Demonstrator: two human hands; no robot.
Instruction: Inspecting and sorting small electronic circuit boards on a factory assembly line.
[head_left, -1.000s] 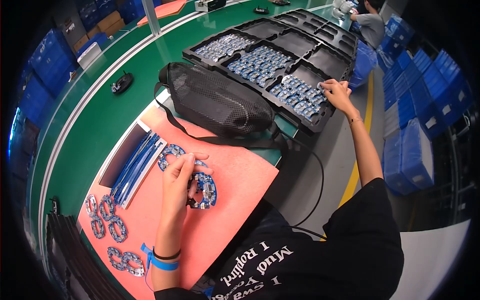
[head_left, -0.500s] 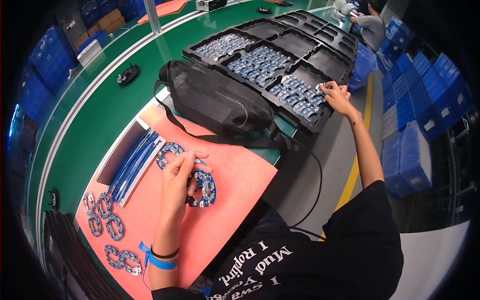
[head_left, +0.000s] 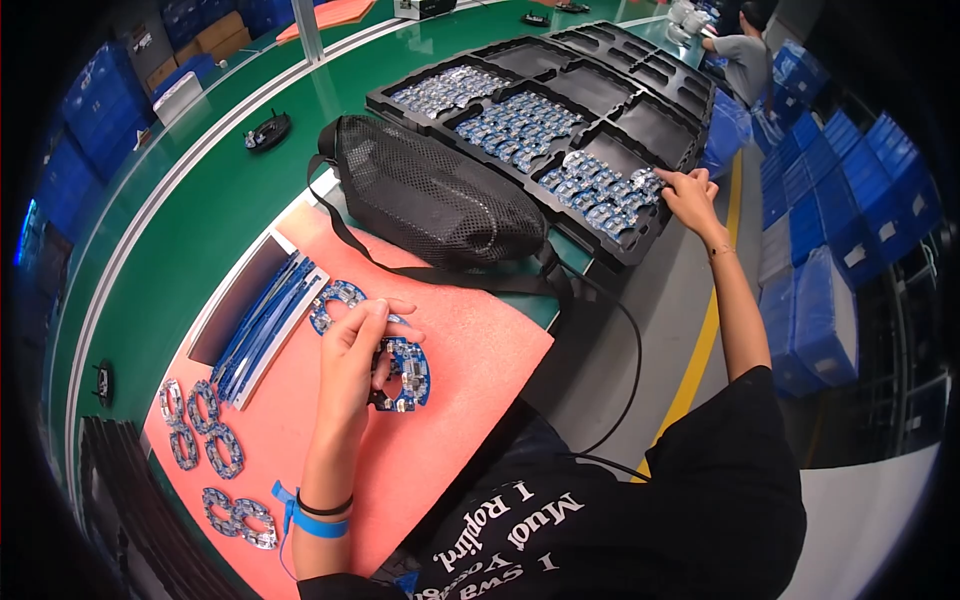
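My left hand (head_left: 357,350) is closed over the pink mat, gripping a blue ring-shaped circuit board (head_left: 412,372) by its left side. Another blue board ring (head_left: 338,303) shows just beyond that hand, partly covered by it; whether the two are joined cannot be seen. At the right edge of a black compartment tray (head_left: 640,245), my right hand (head_left: 692,200) has its fingers apart, the index finger stretched out. Its fingertips reach the rim beside rows of circuit boards (head_left: 600,195). A light-coloured board (head_left: 645,182) lies closest to them.
On the pink mat (head_left: 470,350) are several figure-eight boards (head_left: 215,430) and a box of blue strips (head_left: 265,325). A black mesh bag (head_left: 435,195) lies between mat and tray. Black ring parts (head_left: 268,132) sit on the green table (head_left: 200,200). A person (head_left: 742,55) sits far right.
My right hand has drawn slightly right, away from the board its fingertips were pinching, which now lies among the others. My left hand keeps its board. A black ring part on the green table has shifted right.
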